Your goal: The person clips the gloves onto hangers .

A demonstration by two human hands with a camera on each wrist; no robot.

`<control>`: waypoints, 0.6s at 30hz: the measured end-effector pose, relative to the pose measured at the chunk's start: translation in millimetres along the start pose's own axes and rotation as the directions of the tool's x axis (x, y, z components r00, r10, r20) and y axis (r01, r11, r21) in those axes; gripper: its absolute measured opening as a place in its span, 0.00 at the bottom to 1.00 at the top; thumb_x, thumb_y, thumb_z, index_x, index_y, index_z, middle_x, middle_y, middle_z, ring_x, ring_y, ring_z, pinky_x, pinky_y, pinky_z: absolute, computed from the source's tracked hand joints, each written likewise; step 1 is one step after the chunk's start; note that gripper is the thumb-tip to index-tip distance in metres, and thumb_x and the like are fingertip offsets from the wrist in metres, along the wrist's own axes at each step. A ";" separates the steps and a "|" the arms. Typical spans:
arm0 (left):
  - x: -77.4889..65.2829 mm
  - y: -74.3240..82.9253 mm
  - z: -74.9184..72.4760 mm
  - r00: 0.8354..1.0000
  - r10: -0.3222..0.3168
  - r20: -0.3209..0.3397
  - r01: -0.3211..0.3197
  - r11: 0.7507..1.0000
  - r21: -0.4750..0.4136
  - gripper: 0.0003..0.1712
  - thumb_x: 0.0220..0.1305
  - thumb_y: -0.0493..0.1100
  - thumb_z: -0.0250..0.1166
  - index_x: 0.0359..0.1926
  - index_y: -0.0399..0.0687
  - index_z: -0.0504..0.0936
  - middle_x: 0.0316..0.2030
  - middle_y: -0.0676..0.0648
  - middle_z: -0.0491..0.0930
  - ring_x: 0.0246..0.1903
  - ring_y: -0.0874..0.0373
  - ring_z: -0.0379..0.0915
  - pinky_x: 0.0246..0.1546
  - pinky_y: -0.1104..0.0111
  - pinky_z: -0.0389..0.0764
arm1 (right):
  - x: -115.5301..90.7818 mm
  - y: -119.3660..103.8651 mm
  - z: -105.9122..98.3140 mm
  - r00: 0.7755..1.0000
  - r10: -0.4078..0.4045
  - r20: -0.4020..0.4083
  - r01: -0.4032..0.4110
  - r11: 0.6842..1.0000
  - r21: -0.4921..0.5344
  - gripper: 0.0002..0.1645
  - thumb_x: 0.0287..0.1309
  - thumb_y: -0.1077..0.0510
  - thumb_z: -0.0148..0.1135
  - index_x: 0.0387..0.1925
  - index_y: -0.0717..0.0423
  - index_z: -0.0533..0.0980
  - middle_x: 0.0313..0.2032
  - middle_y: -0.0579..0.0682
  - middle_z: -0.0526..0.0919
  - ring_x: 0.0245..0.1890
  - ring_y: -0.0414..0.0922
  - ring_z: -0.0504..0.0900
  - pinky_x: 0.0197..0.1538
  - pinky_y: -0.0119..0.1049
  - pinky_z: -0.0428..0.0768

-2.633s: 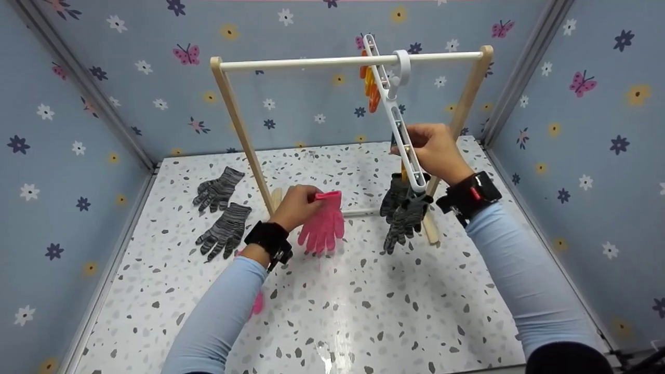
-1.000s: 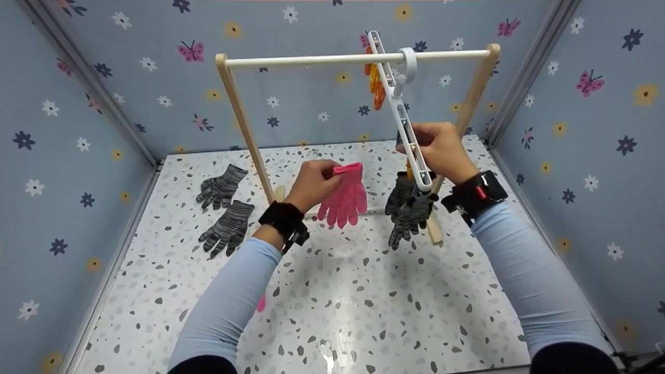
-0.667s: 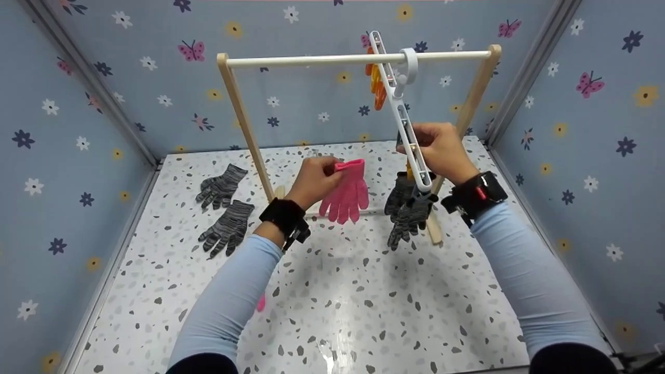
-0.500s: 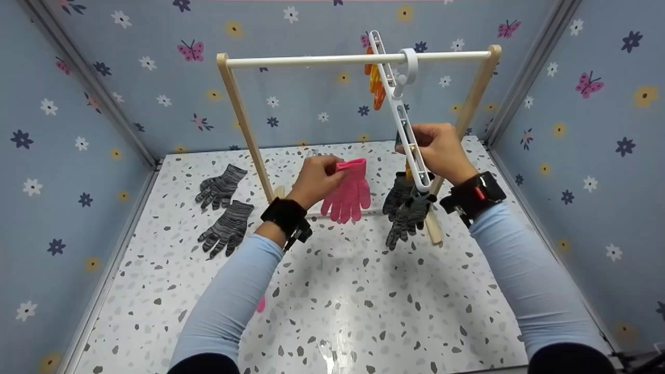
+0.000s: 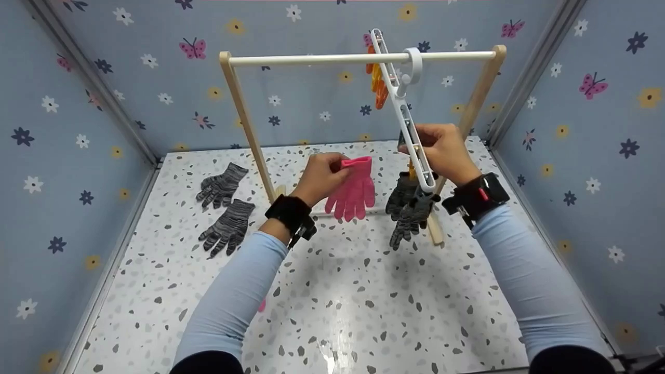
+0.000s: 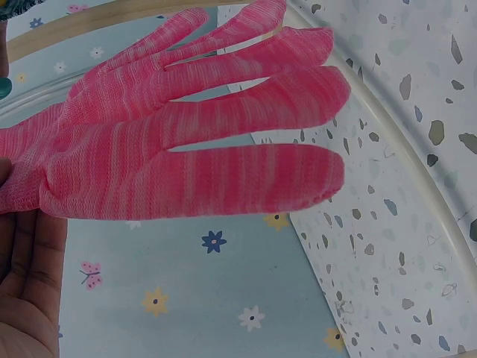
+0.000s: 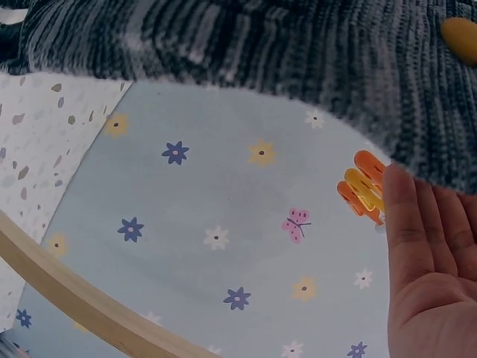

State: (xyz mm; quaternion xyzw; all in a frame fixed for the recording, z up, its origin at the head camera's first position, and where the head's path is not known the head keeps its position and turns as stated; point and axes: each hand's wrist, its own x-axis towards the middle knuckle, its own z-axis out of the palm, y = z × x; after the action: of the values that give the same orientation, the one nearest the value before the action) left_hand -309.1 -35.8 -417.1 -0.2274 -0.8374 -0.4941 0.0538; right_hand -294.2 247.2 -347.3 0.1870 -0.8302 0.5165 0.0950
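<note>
Pinched at its cuff by my left hand (image 5: 321, 179), a pink knit glove (image 5: 356, 192) hangs fingers down, left of the white clip hanger (image 5: 399, 101). That glove also fills the upper left wrist view, its fingers spread. My right hand (image 5: 444, 150) is at the hanger's near half, fingers bent around a dark clip (image 5: 401, 139) partly hidden by the bar. Below it, grey striped gloves (image 5: 408, 218) hang from the hanger's near end; their knit (image 7: 223, 45) crosses the top of the right wrist view. Orange and yellow clips (image 5: 379, 88) hang at the far end.
The hanger hooks over the white rail (image 5: 311, 60) of a wooden-legged stand (image 5: 244, 119). Two grey striped gloves (image 5: 228, 228) lie flat on the speckled table (image 5: 332, 291) at the left. A bit of pink (image 5: 262, 305) shows beside the left forearm. Patterned walls enclose the table.
My left hand has lifted the pink glove and carried it rightward, closer to the hanger, slowing lately. My right hand stays at the same clip. The head view has shifted slightly.
</note>
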 end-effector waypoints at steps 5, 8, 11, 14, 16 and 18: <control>2.0 1.3 1.2 1.000 0.017 -0.004 -0.017 1.000 -0.011 0.08 0.71 0.32 0.68 0.46 0.32 0.91 0.35 0.35 0.89 0.31 0.61 0.75 0.35 0.75 0.76 | 0.4 0.7 0.6 1.000 -0.008 0.005 0.008 1.000 -0.010 0.17 0.60 0.62 0.82 0.47 0.69 0.88 0.37 0.53 0.95 0.28 0.34 0.89 0.33 0.27 0.85; 3.1 1.7 1.8 0.999 0.032 -0.008 -0.032 0.999 -0.007 0.08 0.71 0.31 0.68 0.46 0.31 0.91 0.34 0.35 0.89 0.30 0.61 0.74 0.35 0.75 0.75 | 0.7 2.0 1.1 1.000 -0.016 0.002 0.016 1.000 -0.012 0.17 0.59 0.62 0.82 0.47 0.68 0.89 0.37 0.54 0.95 0.27 0.34 0.88 0.32 0.27 0.84; 4.3 1.9 2.0 0.999 0.047 -0.013 -0.047 0.999 0.009 0.08 0.70 0.31 0.68 0.45 0.31 0.91 0.34 0.35 0.89 0.29 0.62 0.73 0.34 0.75 0.74 | 0.2 2.9 1.6 1.000 -0.023 -0.001 0.023 1.000 0.010 0.16 0.60 0.63 0.81 0.48 0.69 0.89 0.37 0.55 0.95 0.26 0.34 0.87 0.30 0.27 0.84; 5.7 2.5 2.4 0.998 0.054 -0.016 -0.054 0.998 0.015 0.08 0.71 0.32 0.68 0.45 0.31 0.91 0.33 0.35 0.89 0.29 0.62 0.74 0.34 0.75 0.74 | 0.0 3.5 2.6 1.000 -0.029 -0.001 0.029 0.999 0.030 0.15 0.62 0.64 0.80 0.47 0.70 0.88 0.37 0.54 0.95 0.26 0.34 0.88 0.30 0.27 0.84; 6.4 3.7 2.7 0.998 0.054 -0.018 -0.053 0.999 0.011 0.08 0.71 0.32 0.69 0.44 0.31 0.91 0.33 0.35 0.89 0.29 0.62 0.74 0.34 0.75 0.75 | -0.2 3.9 3.7 0.999 -0.032 -0.003 0.032 0.999 0.035 0.14 0.62 0.64 0.79 0.47 0.70 0.88 0.37 0.53 0.95 0.27 0.36 0.89 0.29 0.27 0.84; 7.2 5.0 3.6 0.998 0.053 -0.019 -0.053 0.999 0.002 0.07 0.71 0.32 0.69 0.44 0.31 0.91 0.33 0.35 0.89 0.29 0.63 0.74 0.33 0.76 0.75 | -0.3 4.9 4.6 0.999 -0.034 -0.011 0.034 0.999 0.030 0.14 0.62 0.64 0.79 0.46 0.69 0.88 0.36 0.51 0.95 0.27 0.38 0.89 0.28 0.27 0.83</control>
State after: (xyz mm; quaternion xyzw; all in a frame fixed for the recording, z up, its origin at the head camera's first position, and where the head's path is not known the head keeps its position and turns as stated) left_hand -312.8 -28.3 -412.7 -0.2447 -0.8308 -0.4942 0.0749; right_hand -295.8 245.1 -353.5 0.1998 -0.8186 0.5282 0.1054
